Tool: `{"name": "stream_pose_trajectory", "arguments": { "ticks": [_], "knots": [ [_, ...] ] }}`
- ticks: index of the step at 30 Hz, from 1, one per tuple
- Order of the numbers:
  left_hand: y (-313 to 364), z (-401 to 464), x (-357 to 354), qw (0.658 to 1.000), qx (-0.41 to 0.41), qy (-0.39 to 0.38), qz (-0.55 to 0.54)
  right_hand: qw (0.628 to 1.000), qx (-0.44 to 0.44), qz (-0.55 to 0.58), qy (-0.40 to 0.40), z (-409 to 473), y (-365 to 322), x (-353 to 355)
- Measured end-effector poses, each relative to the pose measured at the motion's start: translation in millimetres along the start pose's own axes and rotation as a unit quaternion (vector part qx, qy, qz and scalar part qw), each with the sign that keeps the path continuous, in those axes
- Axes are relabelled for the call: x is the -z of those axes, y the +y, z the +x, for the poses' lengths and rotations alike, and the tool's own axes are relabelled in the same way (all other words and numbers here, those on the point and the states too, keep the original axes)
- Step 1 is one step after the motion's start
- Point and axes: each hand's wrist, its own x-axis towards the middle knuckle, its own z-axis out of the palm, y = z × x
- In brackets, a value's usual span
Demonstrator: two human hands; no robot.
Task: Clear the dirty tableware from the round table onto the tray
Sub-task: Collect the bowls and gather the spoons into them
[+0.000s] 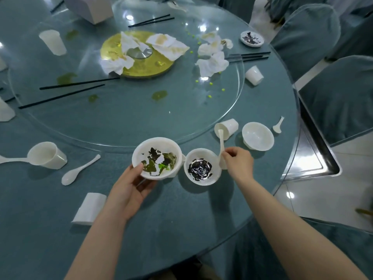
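The left hand [132, 184] gripped a green-smeared bowl [157, 158] by its rim; the right hand [238, 161] pinched a white spoon [221, 145] over a dark-stained bowl [201, 166], both near the tabletop [181, 215] edge. No writing was legible.

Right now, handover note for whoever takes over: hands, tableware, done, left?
Left hand grips the bowl with green residue.
Right hand pinches a white spoon upright beside the bowl with dark residue.
Metal tray sits off the table's right edge; the part in view holds nothing.
Left: both bowls, clean bowl, tipped cups, spoons, black chopsticks, small dish, napkins.
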Motion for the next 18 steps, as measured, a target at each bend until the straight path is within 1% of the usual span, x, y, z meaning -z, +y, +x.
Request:
{"name": "stream_pose_trajectory", "arguments": {
  "ticks": [3, 7, 8, 11, 12, 14, 16, 18],
  "knots": [
    [-2, 2, -5, 1.000, 0.000, -0.003, -0.002, 0.999, -0.034, -0.030, -0.017, 7, 19, 6],
    [-2, 1, -8, 1.000, 0.000, -0.003, 0.000, 0.999, -0.024, -0.044, 0.006, 5, 28, -1],
    [-2, 1, -8, 1.000, 0.000, -0.003, -0.001, 0.998, -0.028, -0.053, -0.013, 2, 27, -5],
    [-1, 0, -15, 1.000, -0.006, 0.002, -0.002, 0.988, -0.021, -0.101, -0.118, -4, 25, -15],
    [-1, 0, -19, 1.000, -0.007, 0.004, -0.001, 0.988, -0.012, -0.090, -0.128, -5, 24, -17],
    [0, -1, -25, 1.000, -0.010, 0.002, 0.000, 0.994, -0.008, -0.031, -0.105, -2, 23, -13],
    [1, 1, -33, 1.000, -0.010, -0.003, 0.000, 0.997, -0.021, 0.046, -0.049, 4, 23, -1],
    [2, 2, -42, 1.000, -0.009, -0.011, 0.005, 0.991, -0.045, 0.123, 0.010, 14, 28, 17]
  ]
}}
